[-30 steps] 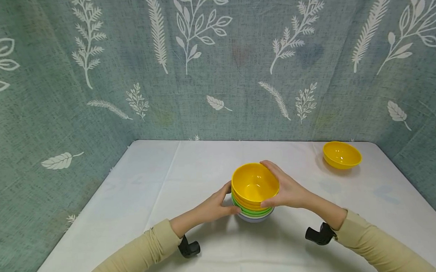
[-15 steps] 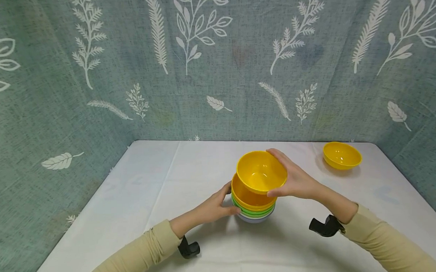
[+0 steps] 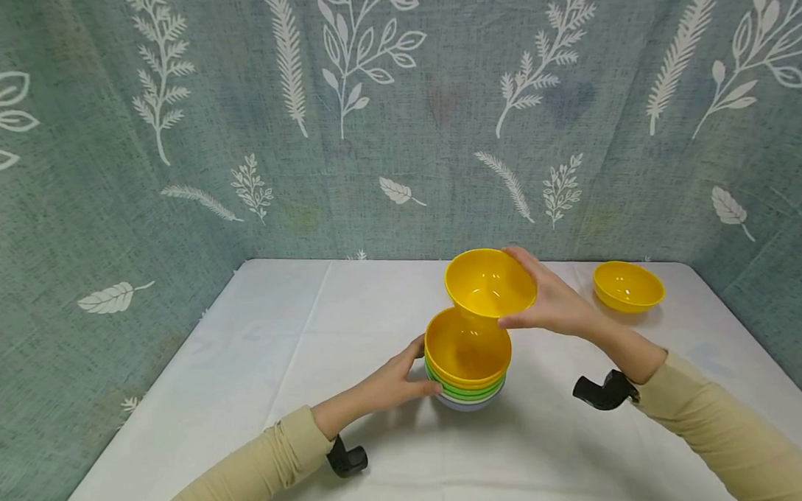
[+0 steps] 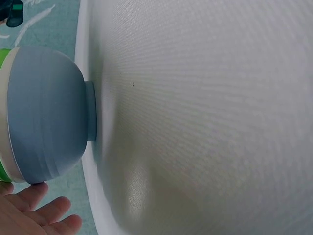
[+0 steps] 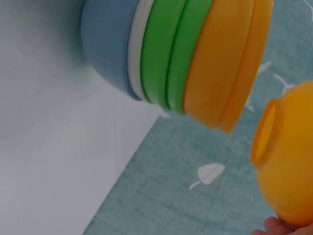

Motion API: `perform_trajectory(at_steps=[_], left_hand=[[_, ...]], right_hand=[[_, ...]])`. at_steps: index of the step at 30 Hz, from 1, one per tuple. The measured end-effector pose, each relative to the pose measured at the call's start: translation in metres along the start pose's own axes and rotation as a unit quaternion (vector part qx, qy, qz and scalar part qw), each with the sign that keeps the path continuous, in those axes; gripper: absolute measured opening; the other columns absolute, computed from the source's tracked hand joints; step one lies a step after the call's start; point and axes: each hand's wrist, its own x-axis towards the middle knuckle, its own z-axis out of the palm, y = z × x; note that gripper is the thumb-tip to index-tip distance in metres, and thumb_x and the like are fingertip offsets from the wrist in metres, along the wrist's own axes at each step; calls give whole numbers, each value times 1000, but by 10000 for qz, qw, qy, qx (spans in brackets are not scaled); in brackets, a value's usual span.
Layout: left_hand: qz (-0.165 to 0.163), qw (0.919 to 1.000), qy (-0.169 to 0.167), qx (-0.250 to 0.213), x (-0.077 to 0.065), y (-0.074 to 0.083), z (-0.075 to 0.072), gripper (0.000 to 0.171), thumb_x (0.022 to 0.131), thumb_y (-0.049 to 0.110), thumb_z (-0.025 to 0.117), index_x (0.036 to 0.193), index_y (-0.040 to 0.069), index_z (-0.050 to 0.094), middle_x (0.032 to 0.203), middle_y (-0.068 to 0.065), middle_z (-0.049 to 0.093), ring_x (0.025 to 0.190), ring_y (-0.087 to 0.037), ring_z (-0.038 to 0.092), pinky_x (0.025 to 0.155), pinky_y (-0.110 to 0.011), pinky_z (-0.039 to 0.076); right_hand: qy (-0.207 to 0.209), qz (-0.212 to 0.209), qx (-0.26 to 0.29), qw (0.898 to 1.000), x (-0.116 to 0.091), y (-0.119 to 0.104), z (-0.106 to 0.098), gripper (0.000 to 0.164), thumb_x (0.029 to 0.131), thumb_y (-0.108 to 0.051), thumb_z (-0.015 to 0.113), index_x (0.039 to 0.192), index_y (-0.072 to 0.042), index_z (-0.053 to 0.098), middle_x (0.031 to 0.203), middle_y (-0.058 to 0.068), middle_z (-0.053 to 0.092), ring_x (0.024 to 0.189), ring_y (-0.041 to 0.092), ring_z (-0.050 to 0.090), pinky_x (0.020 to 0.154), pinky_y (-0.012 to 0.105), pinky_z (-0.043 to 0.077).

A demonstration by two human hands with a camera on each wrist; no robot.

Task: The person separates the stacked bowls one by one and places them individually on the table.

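A stack of nested bowls (image 3: 467, 348) stands upright on the table, orange-yellow on top, green ones (image 5: 164, 54) and a white rim in the middle, a grey-blue bowl (image 4: 49, 112) at the bottom. My left hand (image 3: 395, 383) holds the stack from the left, thumb in front and fingers behind. Above and slightly beyond it, my right hand (image 3: 555, 300) grips a yellow bowl (image 3: 490, 286) by its right side, thumb at the near edge and fingers at the far rim. In the right wrist view this held bowl (image 5: 293, 152) is apart from the stack.
Another yellow bowl (image 3: 629, 287) sits at the back right of the white-covered table (image 3: 350, 304). A green-grey curtain (image 3: 345, 179) with white leaf patterns closes off the back and sides. A black wrist camera (image 3: 347, 457) is strapped to each arm.
My right hand has lifted the yellow bowl off the top of the stack, upward and slightly right, uncovering the orange-yellow bowl beneath. The left hand has stayed on the stack.
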Motion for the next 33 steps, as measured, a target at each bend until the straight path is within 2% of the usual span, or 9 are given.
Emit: perform_trajectory(at_steps=[5,17,25,33], left_hand=[[0,10000,2,-10,0,0,0,92,80,60,56,148,17,11,149,-5,27,132,-27,33,104,-54,29],[11,10000,-4,-6,1,-2,1,93,80,62,55,148,19,9,148,-4,29,131,-26,33,103,-54,29],[-107,9999,-14,41,1,-2,0,93,79,61,56,148,18,10,147,-5,30,132,-26,33,103,-54,30],[-188,9998,-21,14,1,-2,1,95,78,63,56,148,18,10,148,-5,29,132,-26,32,103,-55,29]], right_hand=[[172,342,-148,9992,8,7,-5,100,71,-27,78,145,-4,15,148,20,16,118,36,41,90,47,46],[405,1094,-47,9932,27,40,-9,104,74,-34,75,146,-3,7,148,22,15,121,38,37,99,51,36],[495,1444,-155,9882,35,61,-7,110,73,-41,74,146,-2,3,151,22,2,130,41,26,104,53,29],[670,1636,-316,9837,44,83,-3,110,72,-44,74,145,2,5,147,26,14,125,41,32,101,53,33]])
